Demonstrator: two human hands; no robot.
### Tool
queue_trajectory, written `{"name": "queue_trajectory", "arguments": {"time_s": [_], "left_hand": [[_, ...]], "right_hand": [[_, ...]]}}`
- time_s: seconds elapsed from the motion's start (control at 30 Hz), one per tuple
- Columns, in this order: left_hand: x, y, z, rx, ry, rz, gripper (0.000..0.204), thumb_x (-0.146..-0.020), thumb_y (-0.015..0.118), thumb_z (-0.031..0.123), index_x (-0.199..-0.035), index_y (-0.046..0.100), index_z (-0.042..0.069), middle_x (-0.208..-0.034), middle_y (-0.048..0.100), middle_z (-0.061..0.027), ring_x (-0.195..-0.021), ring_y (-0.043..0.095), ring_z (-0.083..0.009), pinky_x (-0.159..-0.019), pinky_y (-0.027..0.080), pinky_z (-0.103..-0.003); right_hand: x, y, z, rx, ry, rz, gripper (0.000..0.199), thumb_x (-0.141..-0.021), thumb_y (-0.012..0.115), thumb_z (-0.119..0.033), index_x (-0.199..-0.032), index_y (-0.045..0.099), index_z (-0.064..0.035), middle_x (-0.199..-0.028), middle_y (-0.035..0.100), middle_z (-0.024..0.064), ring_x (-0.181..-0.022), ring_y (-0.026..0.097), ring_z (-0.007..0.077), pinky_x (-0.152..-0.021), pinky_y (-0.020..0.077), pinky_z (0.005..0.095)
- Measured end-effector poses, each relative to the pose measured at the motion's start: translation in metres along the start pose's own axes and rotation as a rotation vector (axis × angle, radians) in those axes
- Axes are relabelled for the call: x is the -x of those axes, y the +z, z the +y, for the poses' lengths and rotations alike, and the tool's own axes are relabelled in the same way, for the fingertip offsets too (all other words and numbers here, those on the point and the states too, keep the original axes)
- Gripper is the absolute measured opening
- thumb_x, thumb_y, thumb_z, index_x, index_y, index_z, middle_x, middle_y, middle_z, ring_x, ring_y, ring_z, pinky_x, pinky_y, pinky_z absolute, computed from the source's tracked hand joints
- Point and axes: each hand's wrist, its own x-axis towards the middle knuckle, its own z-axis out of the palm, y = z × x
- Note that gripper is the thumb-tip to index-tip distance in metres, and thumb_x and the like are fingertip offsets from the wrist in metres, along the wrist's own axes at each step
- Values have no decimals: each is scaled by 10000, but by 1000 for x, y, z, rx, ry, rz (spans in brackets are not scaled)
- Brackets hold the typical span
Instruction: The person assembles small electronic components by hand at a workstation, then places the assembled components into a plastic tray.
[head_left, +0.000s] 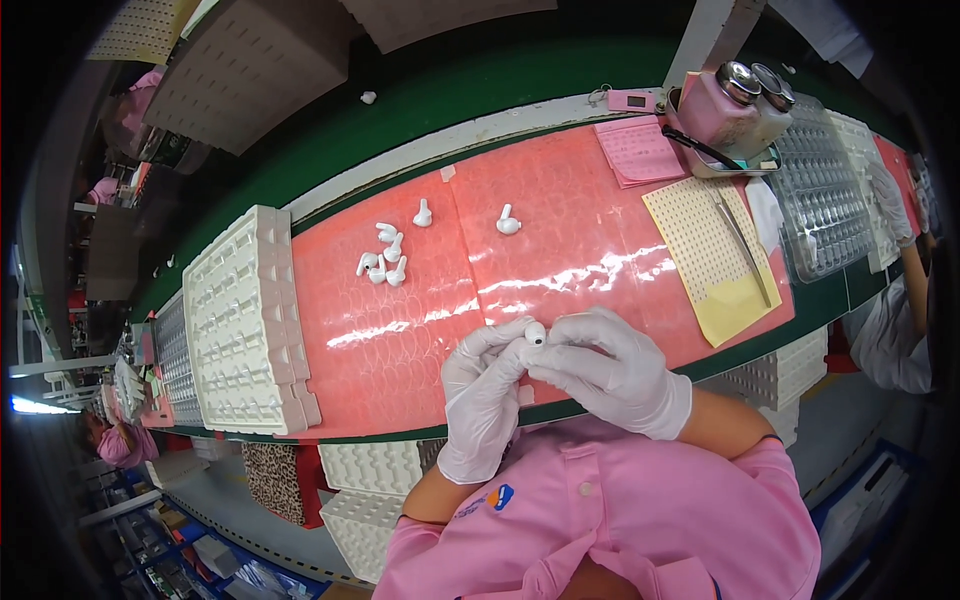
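Observation:
In both of my white-gloved hands, close to the bench's near edge, is a white earbud (535, 333). My left hand (482, 390) pinches it from the left with the fingertips. From the right, the thumb and fingers of my right hand (618, 368) close on the same earbud. Its rounded head with a dark spot faces up; the stem is mostly hidden by my fingers. Beyond my hands, a lone earbud (508, 220) lies on the red mat (560, 265). Farther left, several more earbuds (393, 248) lie in a loose cluster, with one earbud (423, 213) just apart from them.
Stacked white trays (240, 330) stand left of the mat. At right are a yellow dotted sheet (690, 235) with tweezers (745, 250) on it, a pink notepad (638, 152), a bottle holder (715, 165) and clear trays (820, 200). A co-worker's gloved hand (890, 200) is at far right.

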Motion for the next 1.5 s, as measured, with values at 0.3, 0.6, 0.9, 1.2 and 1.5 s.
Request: {"name": "queue_trajectory", "arguments": {"time_s": [0.3,0.6,0.9,1.2,1.5], "left_hand": [[-5,-5,6,52,57,5,189,-910,586,15,-1092,610,-34,-1016,659,-123,-942,637,-165,-812,514,-275],[6,-25,80,-198,326,6,181,-894,602,35,-1065,617,-23,-972,664,-100,-882,630,-140,-790,509,-260],[-81,-202,292,-1483,833,753,240,-821,702,158,-987,677,-13,-869,694,-112,-777,652,-166,-718,508,-284],[-113,-249,301,-1663,780,734,192,-763,709,134,-899,707,0,-806,680,-166,-769,660,-270,-739,509,-346],[-108,-247,301,-1620,757,830,239,-769,714,193,-923,719,11,-846,696,-167,-794,670,-256,-750,510,-338]], "right_hand": [[-2,-10,-9,-139,427,-136,147,-772,717,-3,-915,691,-26,-782,619,85,-692,621,160,-593,496,273],[-17,-3,-15,149,59,-342,177,-751,716,8,-912,658,-36,-843,613,95,-698,606,210,-570,488,302],[-44,22,-7,289,-397,-375,180,-735,718,-2,-894,666,-69,-804,617,72,-680,599,239,-581,489,329],[-41,13,14,195,-265,-420,185,-734,724,-20,-903,682,-82,-823,643,67,-712,622,228,-610,507,315],[-42,14,20,100,-142,-475,184,-733,728,-29,-907,697,-82,-823,643,62,-722,623,214,-614,507,304]]}}
